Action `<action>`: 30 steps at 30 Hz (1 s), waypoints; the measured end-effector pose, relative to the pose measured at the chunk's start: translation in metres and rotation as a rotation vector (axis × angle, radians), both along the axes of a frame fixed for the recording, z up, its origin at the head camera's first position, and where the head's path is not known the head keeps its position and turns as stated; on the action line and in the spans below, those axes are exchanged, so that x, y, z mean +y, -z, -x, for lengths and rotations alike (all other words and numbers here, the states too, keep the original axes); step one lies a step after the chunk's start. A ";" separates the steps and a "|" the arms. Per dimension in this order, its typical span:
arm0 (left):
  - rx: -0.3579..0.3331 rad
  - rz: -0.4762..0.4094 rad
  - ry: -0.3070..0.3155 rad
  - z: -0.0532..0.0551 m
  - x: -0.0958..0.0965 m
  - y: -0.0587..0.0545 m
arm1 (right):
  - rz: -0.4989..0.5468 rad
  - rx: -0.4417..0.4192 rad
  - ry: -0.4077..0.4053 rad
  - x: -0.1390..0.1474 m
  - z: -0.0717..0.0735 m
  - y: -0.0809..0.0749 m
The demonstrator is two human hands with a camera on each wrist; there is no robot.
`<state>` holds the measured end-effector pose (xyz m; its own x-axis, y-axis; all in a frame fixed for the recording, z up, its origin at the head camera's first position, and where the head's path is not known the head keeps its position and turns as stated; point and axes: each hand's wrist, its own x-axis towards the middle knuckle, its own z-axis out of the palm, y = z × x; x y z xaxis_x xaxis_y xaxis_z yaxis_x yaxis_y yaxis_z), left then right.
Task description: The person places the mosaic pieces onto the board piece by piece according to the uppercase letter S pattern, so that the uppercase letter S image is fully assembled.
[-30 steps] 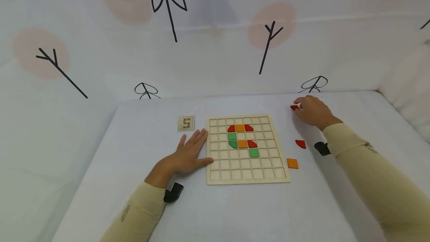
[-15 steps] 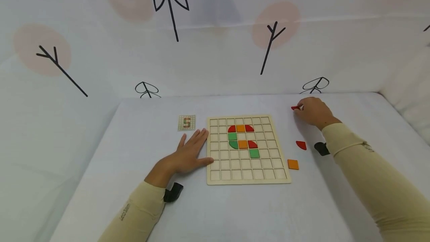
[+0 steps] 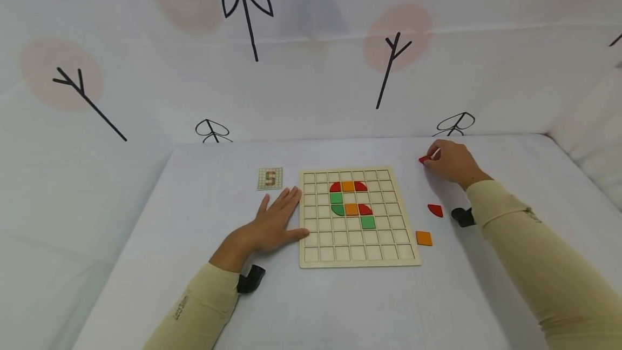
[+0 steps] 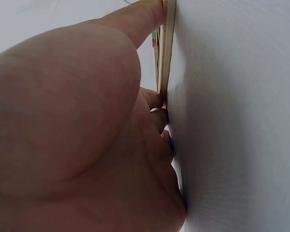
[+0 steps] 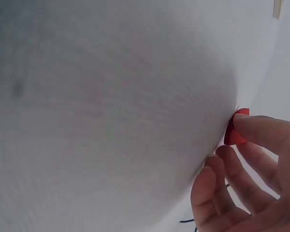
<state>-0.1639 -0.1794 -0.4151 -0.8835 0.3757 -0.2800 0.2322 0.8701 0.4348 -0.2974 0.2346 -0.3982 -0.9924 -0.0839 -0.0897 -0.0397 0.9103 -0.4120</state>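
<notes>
At the far right of the table, my right hand (image 3: 452, 161) pinches a red quarter-circle tile (image 5: 239, 128) between thumb and fingertips, close over the cloth. My left hand (image 3: 272, 226) lies with fingers spread at the left edge of a wooden grid board (image 3: 340, 253); its thumb and fingertips touch the rim. Red, orange and green tiles sit in the board's cells in a curved shape, with a green square tile (image 3: 368, 222) lowest. Another red quarter-circle tile (image 3: 435, 210) and an orange square tile (image 3: 424, 238) lie to the right of the board.
A small pattern card (image 3: 269, 179) printed with a coloured S on a grid lies beyond my left hand. A white cloth (image 3: 359, 307) covers the table. Behind it rises a white backdrop (image 3: 311, 91) with black plant drawings.
The red quarter-circle tile in my right hand has shifted and tilted slightly, with the fingers closing more around it. My left hand and the board stay in place.
</notes>
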 end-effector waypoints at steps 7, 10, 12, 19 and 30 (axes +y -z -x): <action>0.003 0.005 0.014 0.001 0.001 -0.001 | 0.088 -0.013 0.038 0.002 -0.002 0.005; 0.009 0.009 0.020 0.002 0.002 -0.002 | 0.129 -0.029 0.052 0.000 -0.004 0.006; 0.013 0.009 0.020 0.002 0.002 -0.002 | 0.152 -0.035 0.049 -0.001 -0.006 0.005; 0.018 0.010 0.015 0.002 0.002 -0.002 | 0.268 -0.048 -0.003 -0.014 -0.021 -0.005; 0.002 0.011 0.014 0.002 0.003 -0.001 | 0.405 -0.094 -0.012 -0.039 -0.064 -0.024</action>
<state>-0.1659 -0.1768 -0.4142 -0.8787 0.3849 -0.2823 0.2450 0.8713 0.4252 -0.2330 0.1955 -0.3741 -0.9802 -0.1421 -0.1377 0.0060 0.6739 -0.7388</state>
